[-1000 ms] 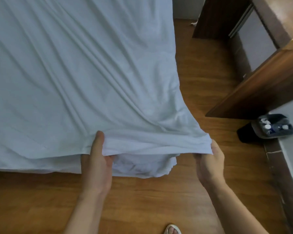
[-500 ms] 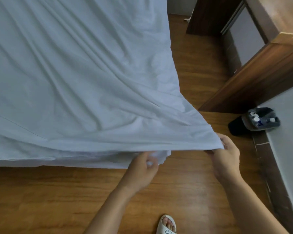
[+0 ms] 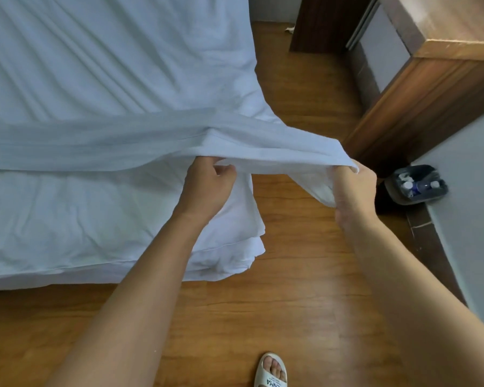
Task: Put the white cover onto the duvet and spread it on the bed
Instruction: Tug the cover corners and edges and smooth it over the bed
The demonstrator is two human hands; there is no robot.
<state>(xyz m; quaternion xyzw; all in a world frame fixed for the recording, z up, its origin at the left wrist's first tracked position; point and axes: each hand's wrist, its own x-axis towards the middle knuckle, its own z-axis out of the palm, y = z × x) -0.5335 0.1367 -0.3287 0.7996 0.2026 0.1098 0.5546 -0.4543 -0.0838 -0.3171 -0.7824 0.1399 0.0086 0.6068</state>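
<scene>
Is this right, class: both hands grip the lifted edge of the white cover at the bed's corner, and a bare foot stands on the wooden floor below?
Not quite. The head view shows the left hand and right hand gripping the white cover, but the foot on the wooden floor wears a white sandal, not bare.

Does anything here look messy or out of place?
Only the bedding: the white cover is lifted at its corner by the left hand and right hand, and bunched white fabric hangs off the bed's corner toward the floor. Nothing looks spilled or damaged.
</scene>
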